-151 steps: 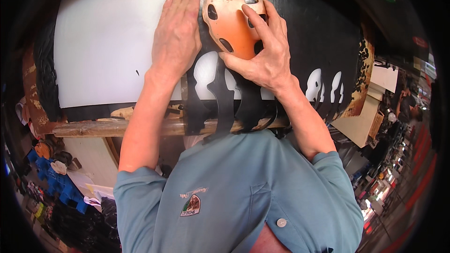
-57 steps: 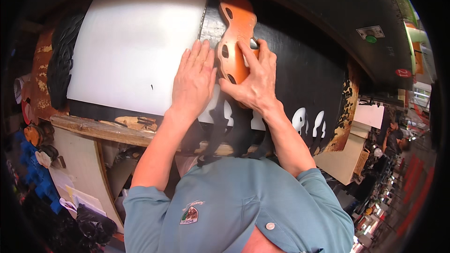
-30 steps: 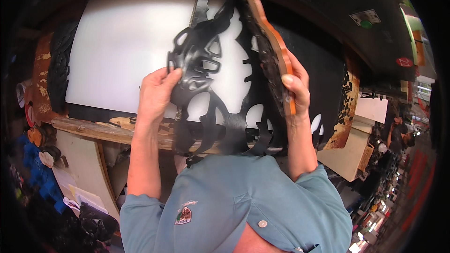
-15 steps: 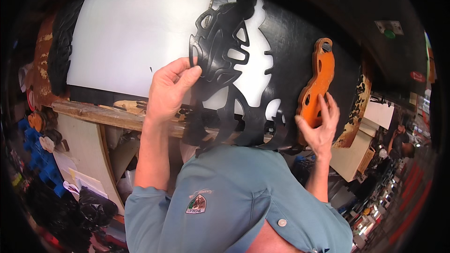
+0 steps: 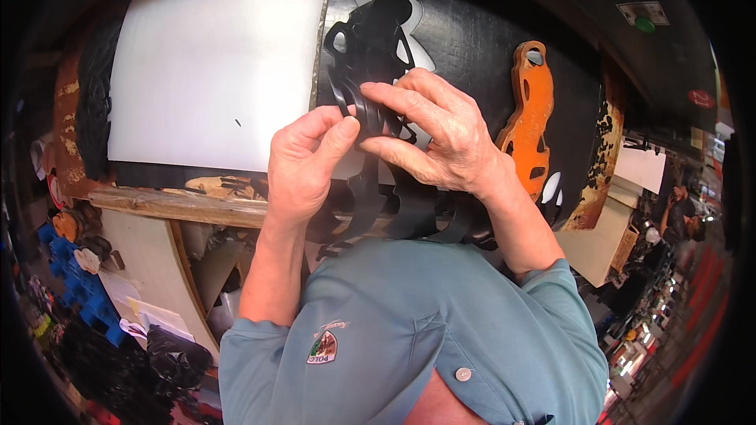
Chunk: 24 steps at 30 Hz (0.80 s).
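A black cut-out piece [image 5: 376, 47], thin and flexible with several openings, is raised above the work surface. My left hand [image 5: 303, 159] pinches its left edge between thumb and fingers. From the other side, my right hand [image 5: 445, 132] has its thumb and fingers around the same piece, which bends between the two hands. Under it lies a black sheet [image 5: 465, 20] with scalloped holes, its strips draping over the near edge toward me. To the right, an orange cutting die [image 5: 529, 114], long and wavy with openings through it, rests on the black sheet, untouched.
A white board [image 5: 213, 63] covers the left of the surface, with a small black scrap [image 5: 238, 123] on it. Along the near edge runs a wooden rail [image 5: 173, 206]. Dark crumpled material [image 5: 94, 102] sits far left. A green button [image 5: 645, 25] is at the upper right.
My right hand has left the orange die and moved left onto the black cut-out piece. My left hand still pinches that piece, which is now bent between both hands.
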### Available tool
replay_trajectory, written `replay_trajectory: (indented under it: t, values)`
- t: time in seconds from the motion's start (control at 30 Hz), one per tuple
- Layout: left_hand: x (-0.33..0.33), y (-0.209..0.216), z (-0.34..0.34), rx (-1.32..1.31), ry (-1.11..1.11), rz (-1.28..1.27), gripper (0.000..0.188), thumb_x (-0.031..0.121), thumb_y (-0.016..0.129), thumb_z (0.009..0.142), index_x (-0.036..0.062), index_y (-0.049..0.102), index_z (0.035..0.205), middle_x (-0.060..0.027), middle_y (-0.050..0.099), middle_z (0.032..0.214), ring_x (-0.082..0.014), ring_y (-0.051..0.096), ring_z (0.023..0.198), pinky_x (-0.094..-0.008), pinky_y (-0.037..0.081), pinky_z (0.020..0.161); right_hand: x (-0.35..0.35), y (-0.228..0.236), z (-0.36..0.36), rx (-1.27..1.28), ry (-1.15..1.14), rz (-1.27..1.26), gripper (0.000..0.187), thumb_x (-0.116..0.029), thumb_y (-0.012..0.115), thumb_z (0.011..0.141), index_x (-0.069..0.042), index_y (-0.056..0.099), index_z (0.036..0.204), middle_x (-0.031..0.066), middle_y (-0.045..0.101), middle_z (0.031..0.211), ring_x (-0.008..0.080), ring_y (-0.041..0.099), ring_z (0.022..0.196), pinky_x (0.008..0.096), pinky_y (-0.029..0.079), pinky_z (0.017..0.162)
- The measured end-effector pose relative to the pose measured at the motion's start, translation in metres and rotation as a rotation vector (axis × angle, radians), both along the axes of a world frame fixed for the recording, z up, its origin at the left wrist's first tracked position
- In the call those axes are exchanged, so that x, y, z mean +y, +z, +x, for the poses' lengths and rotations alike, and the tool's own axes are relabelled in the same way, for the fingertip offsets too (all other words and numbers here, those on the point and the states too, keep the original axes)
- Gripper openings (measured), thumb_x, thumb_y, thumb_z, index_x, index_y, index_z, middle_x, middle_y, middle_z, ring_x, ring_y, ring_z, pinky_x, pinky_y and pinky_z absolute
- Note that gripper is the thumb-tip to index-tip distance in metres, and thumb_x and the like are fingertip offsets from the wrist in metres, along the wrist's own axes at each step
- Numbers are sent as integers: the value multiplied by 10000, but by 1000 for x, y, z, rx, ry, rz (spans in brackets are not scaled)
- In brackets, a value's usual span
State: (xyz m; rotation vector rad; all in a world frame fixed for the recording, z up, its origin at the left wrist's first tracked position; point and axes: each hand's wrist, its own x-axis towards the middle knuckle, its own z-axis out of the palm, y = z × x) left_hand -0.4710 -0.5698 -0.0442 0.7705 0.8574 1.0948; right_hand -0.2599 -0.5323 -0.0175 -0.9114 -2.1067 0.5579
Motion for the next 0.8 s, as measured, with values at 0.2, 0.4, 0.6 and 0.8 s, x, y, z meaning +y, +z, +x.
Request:
replay_trajectory:
  t: [0.2,0.4,0.6,0.8]
  values:
    - [-5,2,11,145,35,73,119,81,674,1096,-10,751,1089,46,684,901,-22,566,792,-190,453,697,0,-2,0,91,-48,-138,262,18,790,881,38,799,1143,114,671,790,220,661,688,334,536,622]
    - [-16,-6,11,470,67,161,109,76,671,1091,-7,721,1041,80,632,820,-18,524,716,-193,422,635,16,-19,10,65,-367,-138,106,-85,736,966,-11,766,897,88,648,725,184,658,651,347,506,546]
    - [-44,-13,-50,499,150,-171,146,145,666,1103,12,717,1071,-12,727,1018,-69,617,905,-239,494,841,87,-34,137,800,-890,-382,264,-213,775,1041,-73,714,825,-61,520,609,49,450,500,224,374,498]
    - [-38,-8,-123,521,177,-68,155,196,678,1102,49,719,1075,28,706,1001,-19,504,806,-203,385,733,73,-31,191,830,-886,-315,267,-237,755,1062,-68,719,857,-57,561,701,34,502,610,210,422,569]
